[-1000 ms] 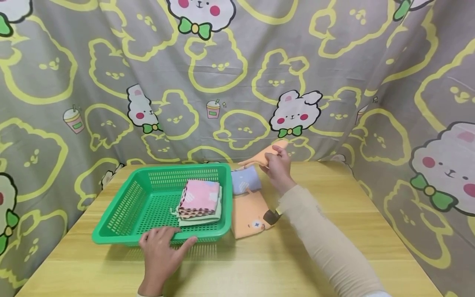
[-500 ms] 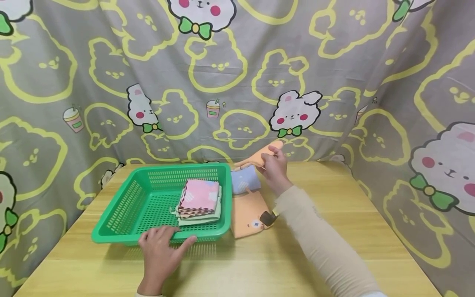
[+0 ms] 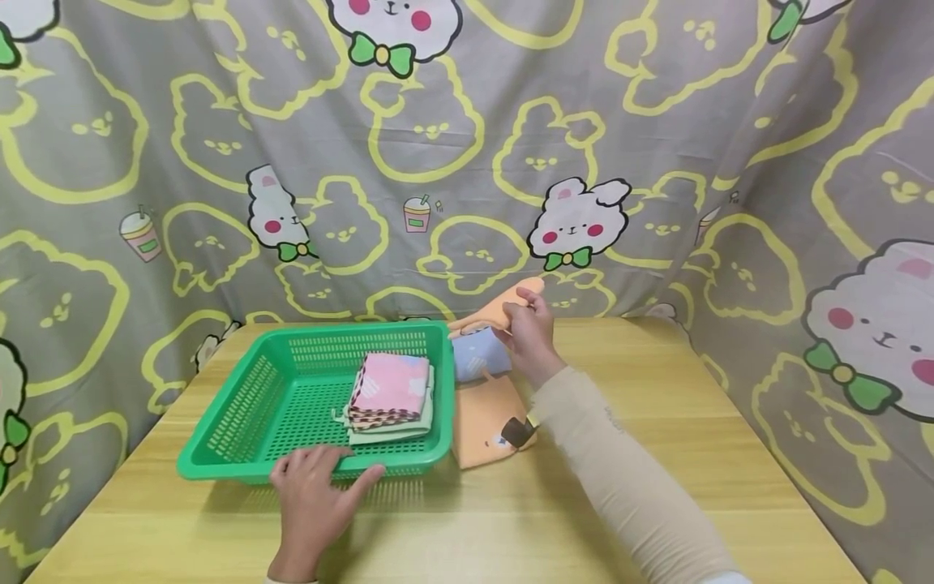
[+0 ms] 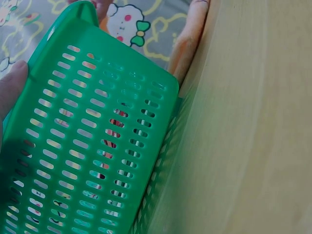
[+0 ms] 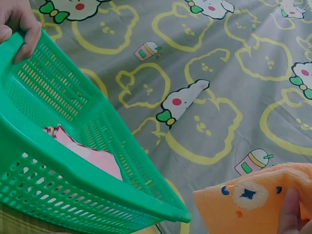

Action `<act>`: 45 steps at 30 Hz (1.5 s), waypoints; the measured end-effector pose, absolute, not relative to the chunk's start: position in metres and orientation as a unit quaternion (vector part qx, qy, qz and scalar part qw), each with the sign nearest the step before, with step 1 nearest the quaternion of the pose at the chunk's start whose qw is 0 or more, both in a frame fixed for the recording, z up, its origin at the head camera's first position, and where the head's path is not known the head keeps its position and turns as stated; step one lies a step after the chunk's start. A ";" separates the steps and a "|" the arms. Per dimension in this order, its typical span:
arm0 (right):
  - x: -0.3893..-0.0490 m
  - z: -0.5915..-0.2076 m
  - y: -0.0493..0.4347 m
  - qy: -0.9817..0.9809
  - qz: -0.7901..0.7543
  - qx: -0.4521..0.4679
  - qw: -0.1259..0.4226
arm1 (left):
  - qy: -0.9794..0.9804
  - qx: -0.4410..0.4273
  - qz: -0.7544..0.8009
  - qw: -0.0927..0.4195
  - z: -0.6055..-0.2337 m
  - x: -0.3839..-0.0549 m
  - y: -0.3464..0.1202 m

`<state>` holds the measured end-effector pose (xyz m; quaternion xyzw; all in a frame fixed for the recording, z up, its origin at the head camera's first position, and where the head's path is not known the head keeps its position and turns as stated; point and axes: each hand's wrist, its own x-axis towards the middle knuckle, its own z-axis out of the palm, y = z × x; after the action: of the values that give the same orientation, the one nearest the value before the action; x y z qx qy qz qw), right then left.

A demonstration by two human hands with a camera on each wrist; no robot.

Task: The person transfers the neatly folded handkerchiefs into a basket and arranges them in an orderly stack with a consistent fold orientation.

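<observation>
My left hand (image 3: 314, 503) grips the near rim of a green plastic basket (image 3: 241, 469), fingers over the edge and thumb along the outside. In the right wrist view its fingers curl over the rim. My right hand (image 3: 531, 337) pinches a folded orange towel (image 3: 487, 315), raised beside the basket's far right corner. An embroidered face shows on this orange towel (image 5: 251, 214) in the right wrist view. Inside the basket, a folded pink cloth (image 3: 390, 385) with a dark checked edge lies on a pale green cloth (image 3: 387, 436).
Right of the basket, a folded blue towel (image 3: 481, 355) and a second orange towel (image 3: 481, 422) lie on the wooden table (image 3: 657, 454). A dark piece at my right wrist partly covers that orange towel. A grey patterned curtain (image 3: 467, 146) hangs behind the table.
My right hand has moved left with the orange towel, bringing it closer to the basket's far right corner. The left hand and the basket have stayed in place.
</observation>
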<state>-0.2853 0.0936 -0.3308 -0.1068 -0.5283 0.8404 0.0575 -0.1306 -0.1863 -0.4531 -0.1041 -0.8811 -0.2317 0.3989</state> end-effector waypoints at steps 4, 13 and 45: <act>-0.284 -0.332 0.092 -0.522 0.845 -0.103 0.056 | -0.879 -0.107 -0.233 0.401 -0.453 -0.130 -0.186; -0.284 -0.333 0.088 -0.516 0.848 -0.106 0.053 | -0.880 -0.107 -0.232 0.401 -0.452 -0.130 -0.187; -0.280 -0.332 0.072 -0.512 0.854 -0.084 0.041 | -0.889 -0.099 -0.229 0.384 -0.449 -0.129 -0.187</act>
<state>-0.2802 0.0724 -0.3321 -0.0839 -0.5119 0.8539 0.0411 -0.1291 -0.1865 -0.4493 -0.0990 -0.8888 -0.2292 0.3843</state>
